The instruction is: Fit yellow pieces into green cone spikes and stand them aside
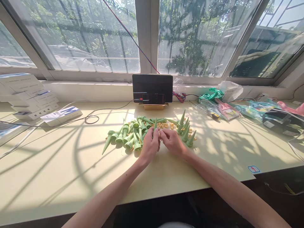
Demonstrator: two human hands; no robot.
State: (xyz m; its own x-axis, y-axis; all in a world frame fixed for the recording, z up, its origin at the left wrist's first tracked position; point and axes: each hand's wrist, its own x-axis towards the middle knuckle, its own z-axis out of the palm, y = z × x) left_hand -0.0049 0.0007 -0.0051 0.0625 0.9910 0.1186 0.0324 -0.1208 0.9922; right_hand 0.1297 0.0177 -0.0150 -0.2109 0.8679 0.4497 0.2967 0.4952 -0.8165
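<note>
My left hand (150, 146) is closed around a green cone-shaped spike (155, 126) whose tip points up and away. My right hand (172, 142) sits right beside it, fingers pinched together at the spike's base; what they pinch is too small to name. Just beyond both hands lies a pile of green spikes (128, 134), most lying flat on the left. Several green spikes stand upright (186, 131) on the right. Small yellow pieces (166, 125) are scattered between them on the pale yellow table (59, 171).
A dark tablet (152, 87) with a phone (153, 98) on a stand is at the back by the window. Boxes and papers (30, 98) are stacked left, with a cable (91, 119). Plastic bags and packaged items (228, 106) crowd the right.
</note>
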